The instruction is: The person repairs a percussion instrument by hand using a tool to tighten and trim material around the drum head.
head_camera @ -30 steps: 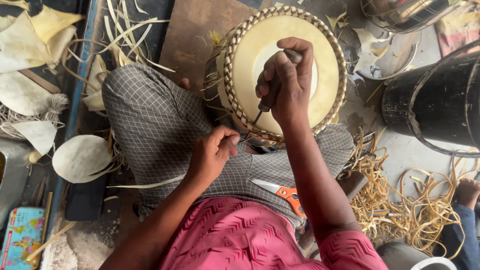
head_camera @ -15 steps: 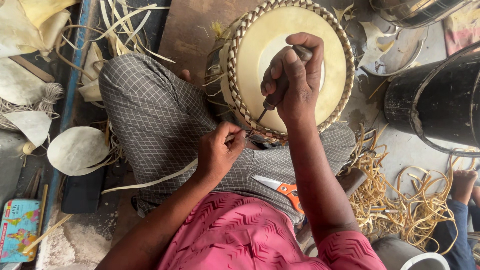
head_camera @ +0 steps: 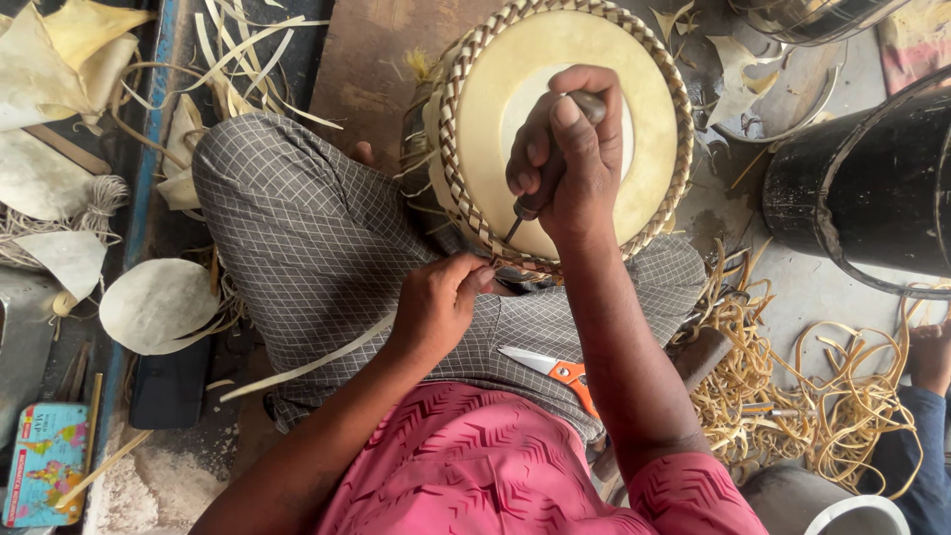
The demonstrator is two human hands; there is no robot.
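Observation:
A round drum (head_camera: 565,59) with a pale skin head and a braided strap rim rests between my knees. My right hand (head_camera: 567,159) is closed on a dark-handled awl (head_camera: 540,193), its metal tip poking into the braid at the drum's near edge. My left hand (head_camera: 436,307) pinches a pale leather strip (head_camera: 307,365) right at that same spot on the rim; the strip trails down to the left across my checked trousers.
Orange-handled scissors (head_camera: 555,372) lie on my lap. A black drum shell (head_camera: 872,188) stands at right, above a tangle of yellow strips (head_camera: 792,396). Pale hide pieces (head_camera: 158,302) and scraps litter the left. Another person's foot (head_camera: 931,352) shows at the right edge.
Both hands stayed at the near rim of the drum. The view closed in slightly, and my left hand crept a little nearer to the braid with the strip.

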